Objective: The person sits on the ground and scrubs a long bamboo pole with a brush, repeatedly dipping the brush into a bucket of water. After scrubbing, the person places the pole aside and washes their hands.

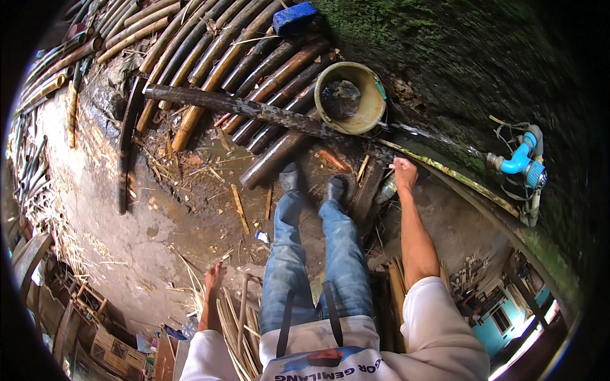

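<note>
My right hand (405, 174) is reached forward with its fingers closed, beside the right end of a long dark pole (244, 109). Whatever lies inside those fingers is too small to make out. The pole lies across several wet, dark-brown bamboo lengths (279, 155). Low at my left side, my left hand (215, 280) hangs with fingers loosely apart, holding nothing I can see. A round, pale-yellow bucket (376, 108) with some dark water in it stands just past the pole.
At the right, water shoots from a blue pipe tap (518, 162) toward the bucket, along a mossy wall (457, 57). A blue container (295, 18) sits at the back. More bamboo poles (143, 28) are stacked far left. Bamboo scraps litter the wet ground (190, 209) around my boots.
</note>
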Tool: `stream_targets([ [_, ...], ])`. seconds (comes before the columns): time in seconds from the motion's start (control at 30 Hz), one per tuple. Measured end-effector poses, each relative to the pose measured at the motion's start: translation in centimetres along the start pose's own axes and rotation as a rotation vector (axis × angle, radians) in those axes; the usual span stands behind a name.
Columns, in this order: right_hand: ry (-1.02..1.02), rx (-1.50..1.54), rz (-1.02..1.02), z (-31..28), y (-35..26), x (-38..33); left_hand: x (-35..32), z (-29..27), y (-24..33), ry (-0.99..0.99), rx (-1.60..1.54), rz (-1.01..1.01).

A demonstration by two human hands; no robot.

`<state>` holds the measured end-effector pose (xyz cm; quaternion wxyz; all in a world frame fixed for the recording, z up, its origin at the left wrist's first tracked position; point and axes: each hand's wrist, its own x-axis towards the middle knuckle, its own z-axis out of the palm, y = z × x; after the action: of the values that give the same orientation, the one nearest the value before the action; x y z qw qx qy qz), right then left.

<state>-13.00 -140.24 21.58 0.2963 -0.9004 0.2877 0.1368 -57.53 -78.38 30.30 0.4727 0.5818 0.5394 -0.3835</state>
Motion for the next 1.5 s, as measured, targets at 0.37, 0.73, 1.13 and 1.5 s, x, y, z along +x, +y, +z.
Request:
stream_targets([
  [0.37,0.121,0.205,-0.094,-9.6,-5.4,-5.9,-2.3,-0.3,1.4,0.073,-0.073,0.000],
  [0.73,0.427,0.017,-0.645,-30.6,-29.8,-12.1,-6.5,4.0,10.7,-0.052,-0.063,0.334],
  [1.13,0.300,-0.129,-0.896,-31.3,-29.2,-10.5,-12.3,4.0,11.8,-0.013,-0.131,0.521],
  [1.5,0.247,0.084,-0.588,-31.7,-29.1,-12.2,-15.2,2.2,0.9,0.057,-0.241,0.363],
])
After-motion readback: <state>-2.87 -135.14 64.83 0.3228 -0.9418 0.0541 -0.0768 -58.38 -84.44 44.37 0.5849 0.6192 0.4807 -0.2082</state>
